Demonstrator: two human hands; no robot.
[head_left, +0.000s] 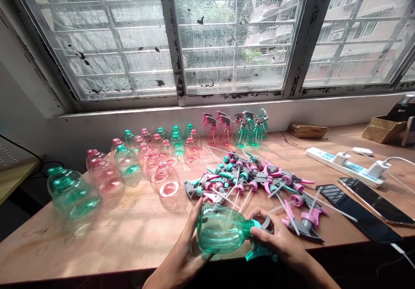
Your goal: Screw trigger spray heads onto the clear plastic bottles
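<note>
A green see-through spray bottle (pixel 222 230) lies sideways above the table's front edge, held between both hands. My left hand (pixel 191 237) is wrapped round its base end. At the neck, my right hand (pixel 275 235) grips the teal collar of the grey and teal spray head (pixel 259 252), which points downward. The white dip tube shows faintly inside the bottle. Just beyond my hands lies a heap of loose pink, teal and grey spray heads (pixel 240 174) with white tubes. Several open-necked bottles, green (pixel 78 198) and pink (pixel 166 180), stand upright to the left.
Bottles with spray heads fitted (pixel 241 131) stand at the back by the wall. To the right are a white power strip (pixel 345 166) with plugs, two phones (pixel 356 213) and a brown paper-wrapped packet (pixel 307 130). Barred windows (pixel 236 38) rise behind the wooden table (pixel 129 241).
</note>
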